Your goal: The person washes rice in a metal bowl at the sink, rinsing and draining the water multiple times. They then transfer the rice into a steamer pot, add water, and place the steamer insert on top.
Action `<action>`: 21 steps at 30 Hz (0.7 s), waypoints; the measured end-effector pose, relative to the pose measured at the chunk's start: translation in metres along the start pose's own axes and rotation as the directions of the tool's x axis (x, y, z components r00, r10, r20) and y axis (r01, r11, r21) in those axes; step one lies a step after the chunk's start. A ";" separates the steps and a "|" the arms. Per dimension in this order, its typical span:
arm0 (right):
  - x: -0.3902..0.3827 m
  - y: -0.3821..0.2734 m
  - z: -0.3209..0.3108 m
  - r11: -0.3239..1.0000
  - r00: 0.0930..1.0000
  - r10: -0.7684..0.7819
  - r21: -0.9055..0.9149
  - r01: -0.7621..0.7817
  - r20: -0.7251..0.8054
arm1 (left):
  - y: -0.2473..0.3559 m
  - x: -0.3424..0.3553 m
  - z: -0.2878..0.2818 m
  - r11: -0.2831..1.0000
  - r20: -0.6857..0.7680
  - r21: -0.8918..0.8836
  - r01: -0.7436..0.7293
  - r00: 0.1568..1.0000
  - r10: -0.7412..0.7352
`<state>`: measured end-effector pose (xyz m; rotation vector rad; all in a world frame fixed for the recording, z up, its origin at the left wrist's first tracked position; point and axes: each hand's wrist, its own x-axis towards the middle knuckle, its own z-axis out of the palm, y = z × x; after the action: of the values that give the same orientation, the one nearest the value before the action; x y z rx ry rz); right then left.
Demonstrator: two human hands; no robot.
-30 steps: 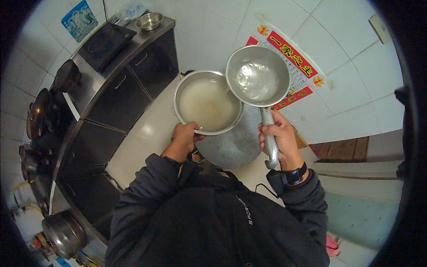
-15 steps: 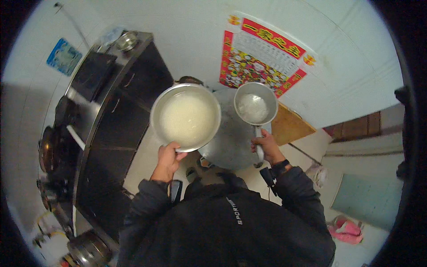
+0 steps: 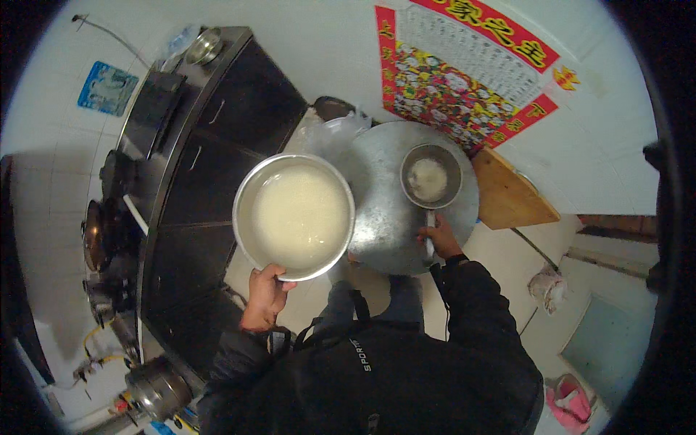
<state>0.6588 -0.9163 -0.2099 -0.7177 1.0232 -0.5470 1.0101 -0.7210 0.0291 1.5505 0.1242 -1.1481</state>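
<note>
My left hand (image 3: 267, 293) grips the near rim of a metal basin (image 3: 243, 250), thumb over the edge. Inside the basin lie pale, grainy contents (image 3: 301, 214) that look like rice in water. To its right, my right hand (image 3: 441, 237) is closed round the handle of a metal dipper (image 3: 456, 171). The dipper is over a large round grey metal surface (image 3: 370, 210), and I cannot tell whether it touches. A pale patch shows in the dipper's bowl; whether it is contents or a reflection is unclear. Basin and dipper are apart.
Dark cabinets (image 3: 210, 181) run along the left, with a small metal bowl (image 3: 204, 46) on the counter's far end. A wooden board (image 3: 511, 192) leans by the wall under a red poster (image 3: 457, 87). A steel pot (image 3: 156, 388) stands at the lower left.
My right hand has moved the dipper right and lower over the round surface. The basin has come slightly nearer to me. The whole view has shifted a little.
</note>
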 end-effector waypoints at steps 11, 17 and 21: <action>0.000 -0.007 -0.011 0.990 0.996 0.082 -0.114 -0.079 0.027 | 0.008 -0.013 0.005 0.997 0.098 -0.038 0.066 0.993 -0.062; -0.001 -0.022 -0.012 0.857 0.991 0.053 -0.503 -0.109 -0.126 | 0.017 -0.019 0.009 0.995 0.108 -0.086 0.052 0.993 -0.042; -0.017 -0.082 0.016 0.873 0.962 -0.217 -0.474 0.116 -0.165 | 0.028 -0.025 0.007 0.993 0.085 -0.115 0.036 0.996 -0.026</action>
<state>0.6597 -0.9534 -0.1325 -1.1996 1.3212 -0.5431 1.0104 -0.7246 0.0669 1.4003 0.1572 -1.2076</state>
